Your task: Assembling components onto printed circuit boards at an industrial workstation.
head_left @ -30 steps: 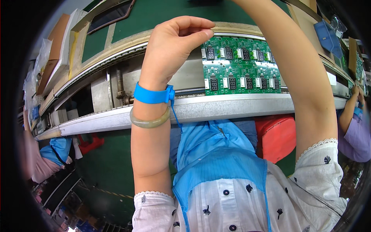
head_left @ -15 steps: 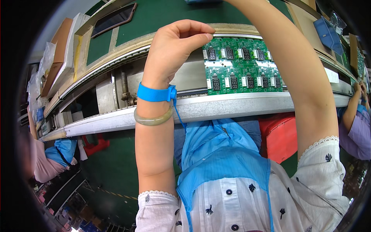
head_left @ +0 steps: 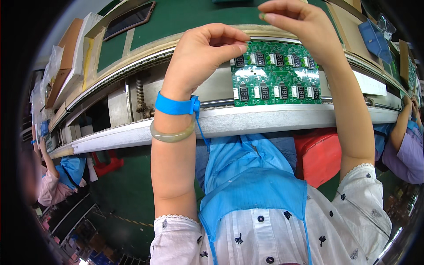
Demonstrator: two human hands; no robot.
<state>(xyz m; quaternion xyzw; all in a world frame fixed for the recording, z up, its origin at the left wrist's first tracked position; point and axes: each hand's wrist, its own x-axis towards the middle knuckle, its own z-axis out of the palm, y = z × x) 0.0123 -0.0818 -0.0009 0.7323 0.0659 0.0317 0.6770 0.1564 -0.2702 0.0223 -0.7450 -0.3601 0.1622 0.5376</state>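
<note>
Seemingly, the circuit panel (head_left: 277,77) between the rails (head_left: 265,115) has green parts (head_left: 305,62) only on its upper row; the right hand (head_left: 304,26) pinches a green piece (head_left: 262,16), the left hand (head_left: 198,48) closes narrowly, content unclear.

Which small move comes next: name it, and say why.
I would probably bring the right hand over the circuit board panel: it seems to pinch a small green part past the panel's far edge, and similar green parts sit along the far row.
</note>
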